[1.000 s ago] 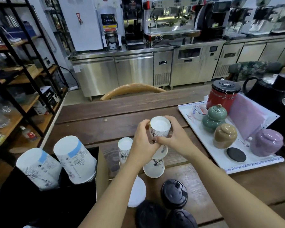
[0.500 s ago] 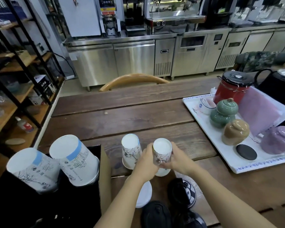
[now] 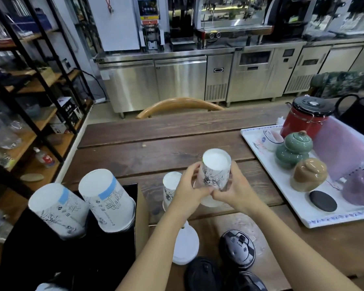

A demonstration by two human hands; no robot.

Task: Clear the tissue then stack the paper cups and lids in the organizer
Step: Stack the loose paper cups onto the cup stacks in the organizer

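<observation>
Both hands grip one upside-down white paper cup (image 3: 215,172) with black ink drawings, held over the wooden table (image 3: 177,143). My left hand (image 3: 187,194) wraps its left side and my right hand (image 3: 233,189) its right side. The cup's mouth sits over another white cup rim (image 3: 210,201) below. A second small inverted cup (image 3: 170,186) stands just left of my left hand. Two large inverted cups (image 3: 57,208) (image 3: 107,204) stick out of the black organizer (image 3: 72,255) at lower left. A white lid (image 3: 186,244) and three black lids (image 3: 236,249) (image 3: 202,274) (image 3: 248,281) lie near the front edge.
A white tray (image 3: 259,148) at right carries a red canister (image 3: 305,119), a green jar (image 3: 292,149), a tan jar (image 3: 309,174), a purple jar (image 3: 359,189) and a black disc (image 3: 323,201). A chair back (image 3: 180,105) stands beyond the table; shelving (image 3: 29,91) rises at left.
The gripped cup went down onto the stack half a second ago and now stands a little higher and farther forward, still in both hands. The camera view shifted downward.
</observation>
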